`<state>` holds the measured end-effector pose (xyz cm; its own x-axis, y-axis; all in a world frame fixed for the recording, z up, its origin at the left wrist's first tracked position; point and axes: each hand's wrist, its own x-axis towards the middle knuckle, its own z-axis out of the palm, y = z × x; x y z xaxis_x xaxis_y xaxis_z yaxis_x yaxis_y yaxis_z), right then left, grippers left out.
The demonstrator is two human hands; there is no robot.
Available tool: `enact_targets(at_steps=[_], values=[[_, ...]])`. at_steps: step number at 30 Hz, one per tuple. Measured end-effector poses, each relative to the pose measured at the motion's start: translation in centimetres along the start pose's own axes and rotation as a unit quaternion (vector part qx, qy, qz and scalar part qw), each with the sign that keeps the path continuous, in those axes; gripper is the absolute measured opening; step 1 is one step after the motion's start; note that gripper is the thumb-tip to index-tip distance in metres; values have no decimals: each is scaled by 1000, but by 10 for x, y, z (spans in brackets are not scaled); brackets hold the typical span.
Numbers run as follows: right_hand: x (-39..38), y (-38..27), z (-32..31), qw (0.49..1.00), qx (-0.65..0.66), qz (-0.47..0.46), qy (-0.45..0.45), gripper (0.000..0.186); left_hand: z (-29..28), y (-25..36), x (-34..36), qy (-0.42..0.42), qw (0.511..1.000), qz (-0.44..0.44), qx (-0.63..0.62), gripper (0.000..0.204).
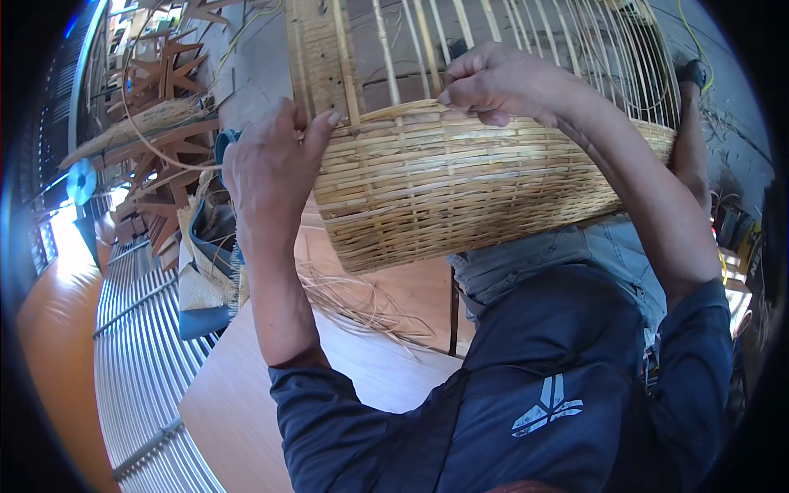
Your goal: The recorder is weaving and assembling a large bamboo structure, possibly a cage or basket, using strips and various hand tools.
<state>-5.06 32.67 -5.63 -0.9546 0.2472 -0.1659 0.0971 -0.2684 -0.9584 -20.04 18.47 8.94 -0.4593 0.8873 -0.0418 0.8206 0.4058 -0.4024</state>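
Note:
A curved panel of woven cane (477, 177) lies across my lap, its lower part closely woven. Bare upright rods (427, 49) stick up from the weave towards the far side. My left hand (275, 160) is closed at the panel's upper left corner, thumb near a flat wooden slat (316, 62). From that hand a long thin cane strip (148, 140) loops away to the left. With thumb and fingertips together, my right hand (505, 86) pinches a cane strip (403, 108) along the top edge of the weave, among the rods. My left fingers are partly hidden.
Loose cane strips (370, 308) lie on a pale board (353, 361) below the panel. Brown star-shaped wooden pieces (168, 70) stand at the far left, near a blue bag (209, 234) and a ribbed metal surface (156, 353). Tools and clutter (735, 242) sit at the right.

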Motion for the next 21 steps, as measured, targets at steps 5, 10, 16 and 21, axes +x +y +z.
enact_targets(at_steps=[5,10,16,21], values=[[3,14,1,999,-27,40,1,18,15,-3,-4,37,997,-28,-59,36],[0,15,3,997,-71,26,34,15,17,13,-2,155,979,98,-88,25],[-8,12,2,994,-95,25,55,17,25,52,5,3,964,175,-198,17],[-7,15,-1,994,-73,16,82,19,23,59,11,-8,978,120,-171,21]])
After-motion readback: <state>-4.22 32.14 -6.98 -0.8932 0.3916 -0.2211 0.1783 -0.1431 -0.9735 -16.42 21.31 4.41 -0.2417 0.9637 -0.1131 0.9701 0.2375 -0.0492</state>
